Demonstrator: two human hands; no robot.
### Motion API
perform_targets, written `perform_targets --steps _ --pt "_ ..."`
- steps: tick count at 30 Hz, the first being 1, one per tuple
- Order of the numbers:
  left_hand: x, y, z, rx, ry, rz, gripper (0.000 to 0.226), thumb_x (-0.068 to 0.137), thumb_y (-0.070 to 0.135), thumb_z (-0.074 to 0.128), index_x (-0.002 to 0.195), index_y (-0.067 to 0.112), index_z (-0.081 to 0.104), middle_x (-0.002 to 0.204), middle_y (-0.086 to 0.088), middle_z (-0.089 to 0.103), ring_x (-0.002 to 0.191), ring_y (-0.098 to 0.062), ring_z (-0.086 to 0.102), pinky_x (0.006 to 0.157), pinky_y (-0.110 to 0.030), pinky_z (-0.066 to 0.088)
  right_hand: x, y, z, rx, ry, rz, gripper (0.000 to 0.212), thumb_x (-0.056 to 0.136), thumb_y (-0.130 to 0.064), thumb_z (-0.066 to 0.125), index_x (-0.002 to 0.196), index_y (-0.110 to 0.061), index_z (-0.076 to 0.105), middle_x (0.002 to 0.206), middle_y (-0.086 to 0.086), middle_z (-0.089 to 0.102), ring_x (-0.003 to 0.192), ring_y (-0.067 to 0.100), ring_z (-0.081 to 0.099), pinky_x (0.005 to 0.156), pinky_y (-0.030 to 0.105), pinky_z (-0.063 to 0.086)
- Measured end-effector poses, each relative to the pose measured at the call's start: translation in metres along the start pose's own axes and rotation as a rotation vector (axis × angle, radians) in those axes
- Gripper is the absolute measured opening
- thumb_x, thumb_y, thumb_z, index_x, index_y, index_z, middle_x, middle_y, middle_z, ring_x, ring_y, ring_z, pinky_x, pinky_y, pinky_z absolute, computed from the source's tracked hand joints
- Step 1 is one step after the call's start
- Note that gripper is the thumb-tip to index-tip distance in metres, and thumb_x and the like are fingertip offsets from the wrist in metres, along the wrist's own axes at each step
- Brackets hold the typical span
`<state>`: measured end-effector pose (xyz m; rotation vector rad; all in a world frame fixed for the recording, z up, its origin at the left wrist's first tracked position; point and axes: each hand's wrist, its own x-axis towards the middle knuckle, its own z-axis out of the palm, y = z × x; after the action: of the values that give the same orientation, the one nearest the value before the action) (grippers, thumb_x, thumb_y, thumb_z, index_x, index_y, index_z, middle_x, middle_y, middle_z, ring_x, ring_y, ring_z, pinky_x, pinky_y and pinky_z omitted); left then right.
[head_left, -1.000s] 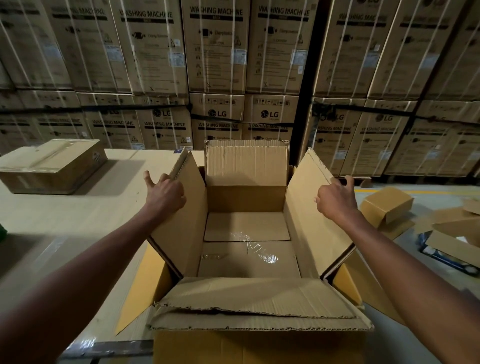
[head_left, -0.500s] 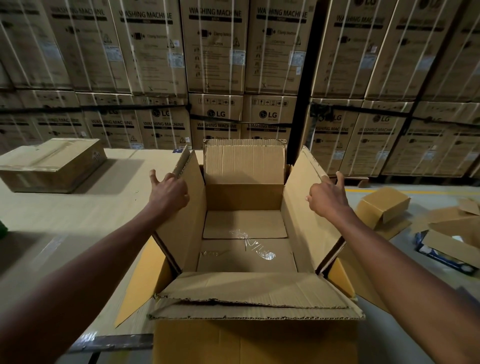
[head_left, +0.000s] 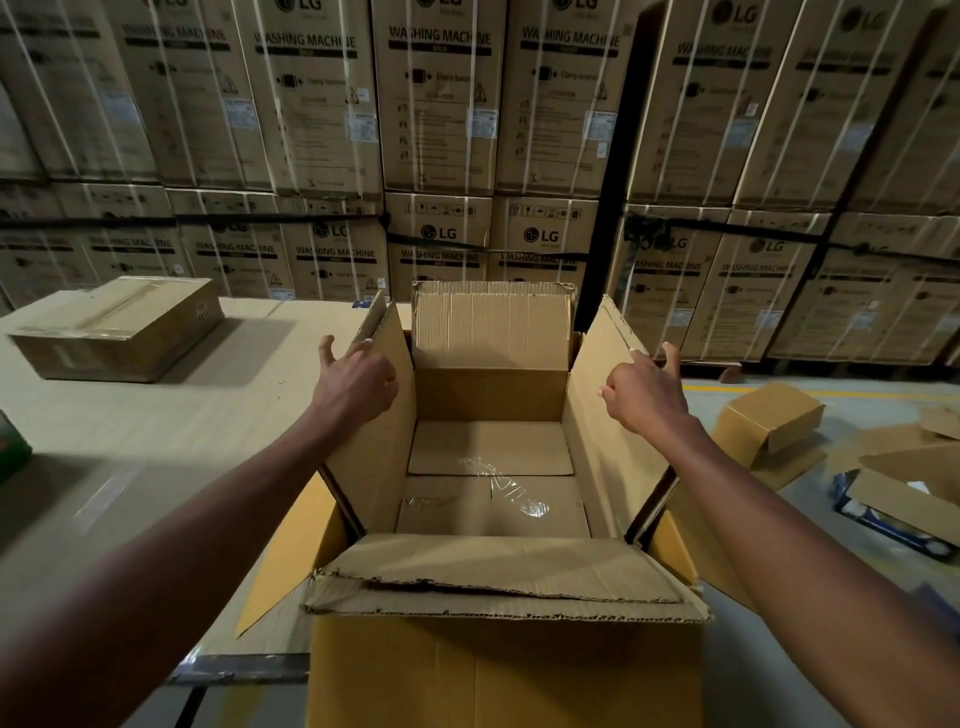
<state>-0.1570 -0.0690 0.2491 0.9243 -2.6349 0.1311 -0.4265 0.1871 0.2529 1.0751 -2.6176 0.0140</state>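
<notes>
The open carton (head_left: 493, 675) stood at the near edge of the bench (head_left: 156, 426), at 12 o'clock from us. We had the left grip (head_left: 358, 382) closed over the top edge of the left flap (head_left: 379, 467), on the carton's 9 o'clock side. The right grip (head_left: 644, 397) was closed likewise on the right flap (head_left: 597, 431) at 3 o'clock. Both flaps stood near upright, with their long axes running from 6 to 12 o'clock. Each grip sat on its own flap, neither nearer than the other. We judged that any fold would hinge about that axis, and that both flaps would swing toward each other.
</notes>
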Motion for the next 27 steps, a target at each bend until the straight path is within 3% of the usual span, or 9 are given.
perform_targets --steps 3,6,8,10,13,15,20,24,27 --pt "-0.013 0.007 -0.007 -0.053 0.051 0.001 0.020 0.099 0.030 0.059 0.101 0.020 0.076 0.122 -0.003 0.072 0.148 -0.021 0.038 0.119 -0.061 0.002 -0.009 -0.001 -0.005 0.109 0.067 -0.002 0.030 0.104 -0.034 0.059 0.086 -0.018 0.077 0.119 0.012 0.073 0.145 0.026 0.044 0.123 0.052 0.004" --pt "-0.032 0.016 -0.016 -0.124 0.114 0.016 0.021 0.099 0.029 0.060 0.097 0.018 0.077 0.119 -0.005 0.074 0.147 -0.022 0.040 0.120 -0.058 0.001 -0.023 -0.003 -0.009 0.314 0.106 -0.003 0.036 0.103 -0.037 0.059 0.073 -0.022 0.072 0.112 0.011 0.074 0.138 0.032 0.050 0.116 0.051 0.028" --pt "-0.048 0.021 -0.023 -0.174 0.187 0.021 0.019 0.099 0.027 0.063 0.099 0.017 0.078 0.121 -0.008 0.073 0.146 -0.022 0.042 0.122 -0.055 0.003 -0.039 -0.007 -0.015 0.485 0.125 -0.012 0.035 0.102 -0.038 0.060 0.074 -0.022 0.074 0.109 0.009 0.075 0.123 0.031 0.060 0.097 0.042 0.046" --pt "-0.066 0.026 -0.028 -0.233 0.257 0.003 0.020 0.099 0.027 0.064 0.104 0.015 0.079 0.122 -0.010 0.073 0.143 -0.022 0.046 0.123 -0.054 0.008 -0.056 -0.016 -0.020 0.621 0.127 -0.024 0.033 0.102 -0.034 0.061 0.080 -0.016 0.077 0.102 0.006 0.077 0.101 0.027 0.068 0.080 0.034 0.049" --pt "-0.096 0.029 -0.031 -0.320 0.313 -0.040 0.020 0.099 0.028 0.064 0.107 0.016 0.078 0.117 -0.005 0.075 0.140 -0.021 0.049 0.122 -0.053 0.015 -0.081 -0.033 -0.024 0.785 0.111 -0.034 0.035 0.101 -0.035 0.063 0.083 -0.009 0.078 0.089 0.008 0.078 0.088 0.030 0.071 0.080 0.043 0.059" --pt "-0.117 0.027 -0.029 -0.372 0.331 -0.074 0.020 0.099 0.031 0.063 0.105 0.019 0.078 0.115 -0.001 0.076 0.138 -0.019 0.051 0.120 -0.054 0.019 -0.096 -0.048 -0.026 0.872 0.093 -0.054 0.031 0.100 -0.033 0.065 0.087 -0.010 0.081 0.089 0.007 0.078 0.088 0.026 0.072 0.083 0.044 0.060" --pt "-0.170 0.011 -0.027 -0.416 0.395 -0.120 0.025 0.099 0.039 0.061 0.104 0.022 0.079 0.111 0.004 0.077 0.122 -0.018 0.063 0.105 -0.060 0.041 -0.134 -0.096 -0.038 1.027 0.061 -0.130 0.026 0.102 -0.032 0.065 0.103 -0.013 0.083 0.110 0.000 0.079 0.092 0.001 0.065 0.073 0.004 0.043" --pt "-0.213 -0.014 -0.030 -0.463 0.437 -0.199 0.027 0.098 0.042 0.060 0.098 0.023 0.080 0.104 0.008 0.077 0.110 -0.015 0.067 0.095 -0.056 0.050 -0.166 -0.150 -0.045 1.142 0.028 -0.193 0.023 0.102 -0.029 0.065 0.107 -0.013 0.080 0.105 -0.008 0.075 0.084 -0.012 0.062 0.069 0.000 0.046" --pt "-0.246 -0.043 -0.033 -0.504 0.463 -0.275 0.023 0.097 0.038 0.065 0.094 0.021 0.080 0.100 0.007 0.078 0.101 -0.009 0.067 0.091 -0.047 0.054 -0.189 -0.201 -0.055 1.219 0.013 -0.257 0.025 0.103 -0.031 0.064 0.108 -0.014 0.081 0.098 -0.010 0.078 0.084 -0.006 0.069 0.068 0.005 0.051"
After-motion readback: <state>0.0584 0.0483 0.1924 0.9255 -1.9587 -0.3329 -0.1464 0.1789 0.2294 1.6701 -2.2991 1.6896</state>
